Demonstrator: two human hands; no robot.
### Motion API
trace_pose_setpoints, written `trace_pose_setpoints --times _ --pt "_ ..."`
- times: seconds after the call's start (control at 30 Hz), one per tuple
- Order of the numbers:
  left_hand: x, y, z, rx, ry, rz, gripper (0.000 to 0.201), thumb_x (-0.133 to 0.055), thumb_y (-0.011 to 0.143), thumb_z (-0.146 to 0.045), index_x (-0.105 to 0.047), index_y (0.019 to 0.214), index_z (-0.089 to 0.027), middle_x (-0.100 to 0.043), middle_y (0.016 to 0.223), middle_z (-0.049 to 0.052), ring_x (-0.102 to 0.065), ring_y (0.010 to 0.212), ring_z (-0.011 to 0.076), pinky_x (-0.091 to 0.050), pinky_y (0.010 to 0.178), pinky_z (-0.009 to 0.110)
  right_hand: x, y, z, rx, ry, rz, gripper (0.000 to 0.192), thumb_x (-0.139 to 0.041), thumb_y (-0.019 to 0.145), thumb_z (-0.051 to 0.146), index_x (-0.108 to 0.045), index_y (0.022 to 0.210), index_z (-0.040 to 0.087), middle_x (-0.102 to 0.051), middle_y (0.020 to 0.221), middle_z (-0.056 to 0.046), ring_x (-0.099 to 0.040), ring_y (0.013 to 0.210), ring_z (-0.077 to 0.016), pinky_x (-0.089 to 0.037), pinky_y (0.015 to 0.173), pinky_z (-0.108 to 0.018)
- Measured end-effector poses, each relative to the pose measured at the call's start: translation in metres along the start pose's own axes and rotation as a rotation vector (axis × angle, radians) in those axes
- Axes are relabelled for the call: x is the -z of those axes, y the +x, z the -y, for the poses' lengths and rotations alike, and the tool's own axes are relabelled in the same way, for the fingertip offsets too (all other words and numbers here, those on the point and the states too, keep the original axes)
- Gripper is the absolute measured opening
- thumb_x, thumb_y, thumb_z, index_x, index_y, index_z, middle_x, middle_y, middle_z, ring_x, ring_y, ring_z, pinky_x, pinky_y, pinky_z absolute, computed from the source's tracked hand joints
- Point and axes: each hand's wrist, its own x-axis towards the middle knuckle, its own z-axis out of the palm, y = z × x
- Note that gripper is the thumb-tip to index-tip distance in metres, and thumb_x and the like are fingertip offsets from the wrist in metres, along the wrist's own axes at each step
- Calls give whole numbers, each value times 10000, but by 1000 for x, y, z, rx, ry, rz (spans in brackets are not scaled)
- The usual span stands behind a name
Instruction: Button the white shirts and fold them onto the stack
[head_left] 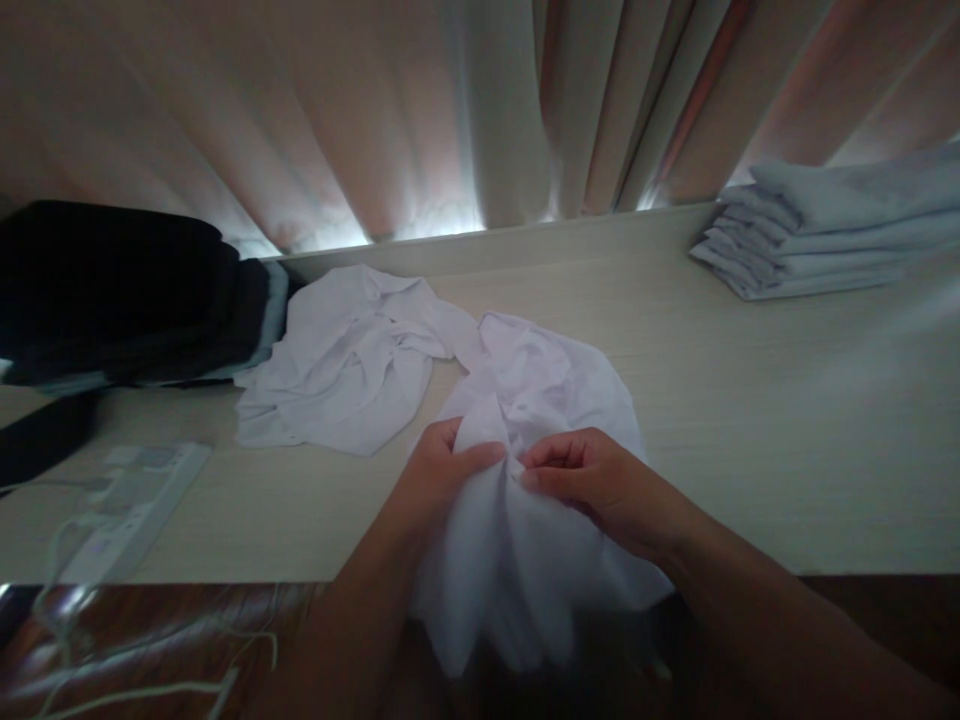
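A white shirt [555, 370] lies bunched at the front of the pale table, its lower part hanging over the edge. My left hand [450, 460] grips the cloth near its middle, thumb on top and the other fingers hidden under the fabric. Close beside it, my right hand [592, 475] pinches the same shirt between thumb and forefinger, where the two fabric edges meet. A small button seems to show just above the fingers. Another crumpled white garment [352, 360] rests to the left, touching the shirt at its far side.
Folded white clothes [840, 230] are stacked at the back right. Dark folded items [120, 290] are piled at the left. A white power strip [139, 520] with cables sits near the front left edge. Curtains [375, 110] hang behind the table [765, 430].
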Motion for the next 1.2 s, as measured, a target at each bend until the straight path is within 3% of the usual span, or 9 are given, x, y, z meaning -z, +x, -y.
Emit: trace_pose_setpoints --times 0.13,0.23,0.4,0.6,0.87,1.0,1.2 --pt "-1 0 0 14 -59 12 312 -797 621 -323 -732 842 -112 -713 722 55 -603 583 163 -448 531 241 -6 1 1 41 34 -127 230 -757 761 375 -689 759 155 -569 599 13 -437 492 -83 -296 456 -220" --pt "-5 -5 -6 16 -89 46 307 -823 610 -309 -736 828 -112 -711 705 44 -602 584 153 -451 548 234 -12 0 2 180 16 -248 186 -731 778 330 -665 722 165 -602 638 9 -490 540 -92 -358 506 -223" --pt "-9 -10 -11 15 -122 47 268 -844 591 -265 -747 796 -121 -720 704 40 -614 602 155 -460 559 232 -21 -5 -3 409 -201 -341 54 -720 789 242 -695 791 193 -676 754 2 -605 699 -133 -456 645 -243" --pt "-7 -6 -10 52 -125 -23 240 -816 628 -236 -756 823 -110 -731 706 47 -627 598 162 -468 549 236 -21 -3 -3 436 -104 -445 123 -740 797 307 -696 786 193 -682 736 -6 -609 672 -140 -465 612 -245" --pt "-8 -6 -9 34 -165 23 268 -856 604 -245 -768 826 -124 -744 721 50 -651 625 169 -497 578 240 -20 0 -8 532 -374 -399 24 -688 806 183 -697 816 203 -685 771 7 -624 710 -141 -478 664 -256" --pt "-4 -2 -5 29 -135 89 259 -823 666 -294 -763 848 -121 -739 720 61 -658 645 181 -500 591 250 -20 2 -8 533 -353 -398 22 -688 807 186 -697 817 204 -686 767 13 -625 707 -135 -478 656 -247" --pt "-4 1 0 -54 -12 50 235 -802 704 -333 -751 812 -131 -736 726 52 -652 662 178 -493 611 250 -17 5 -8 520 -353 -430 11 -686 807 200 -697 808 199 -694 765 7 -634 709 -141 -485 665 -256"
